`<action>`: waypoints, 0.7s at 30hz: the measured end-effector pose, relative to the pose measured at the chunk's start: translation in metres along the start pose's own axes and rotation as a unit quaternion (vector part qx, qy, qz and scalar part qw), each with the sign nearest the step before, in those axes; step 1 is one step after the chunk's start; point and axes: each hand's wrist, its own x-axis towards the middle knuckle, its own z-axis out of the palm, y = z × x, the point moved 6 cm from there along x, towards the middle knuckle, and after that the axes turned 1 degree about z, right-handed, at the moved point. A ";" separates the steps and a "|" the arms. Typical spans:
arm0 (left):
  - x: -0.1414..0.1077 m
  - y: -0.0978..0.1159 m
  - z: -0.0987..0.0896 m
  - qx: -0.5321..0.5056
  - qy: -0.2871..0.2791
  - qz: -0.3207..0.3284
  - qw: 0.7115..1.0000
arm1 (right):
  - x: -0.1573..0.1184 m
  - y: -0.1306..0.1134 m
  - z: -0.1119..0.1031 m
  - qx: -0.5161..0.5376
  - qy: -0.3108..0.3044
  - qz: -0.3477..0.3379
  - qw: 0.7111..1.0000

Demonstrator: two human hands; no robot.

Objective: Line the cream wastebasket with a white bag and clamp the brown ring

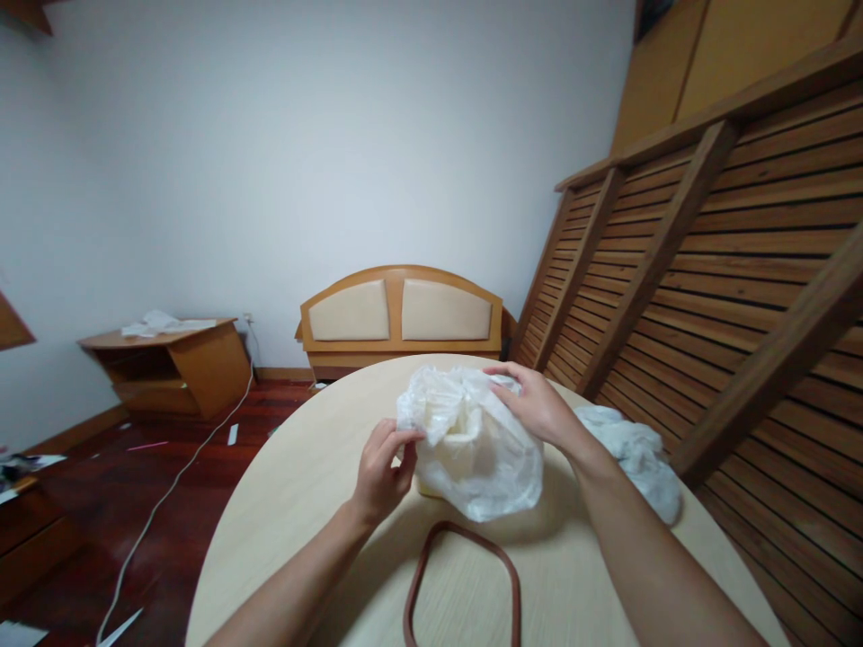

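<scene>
A thin, white, see-through plastic bag [489, 481] is draped over a pale container on the round table, its mouth bunched and spread at the top. Most of the container is hidden beneath the film; a yellowish bit of its base [426, 491] shows at the lower left. My left hand [383, 472] pinches the bag's left edge between thumb and fingers. On the far right side, my right hand [536, 404] grips the bag's rim, some fingertips hidden by the film. Nearer to me lies a brown rounded-rectangular ring [516, 589], apart from both hands.
A crumpled white plastic bag [630, 458] lies at the right of the round table [289, 503]. Slatted wooden panels [674, 296] lean close by on the right. Beyond the table stands a padded headboard [397, 279]. A white cable [179, 481] crosses the floor at left.
</scene>
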 end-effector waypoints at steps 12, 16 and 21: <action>-0.008 -0.049 -0.008 0.000 0.063 -0.222 0.973 | -0.014 -0.056 -0.025 0.087 0.054 -0.118 0.988; -0.010 -0.065 -0.017 -0.010 0.107 -0.277 0.955 | -0.019 -0.062 -0.042 0.090 0.101 -0.133 0.982; -0.006 -0.070 -0.032 0.007 0.166 -0.324 0.931 | -0.021 -0.061 -0.072 0.065 0.246 -0.102 0.962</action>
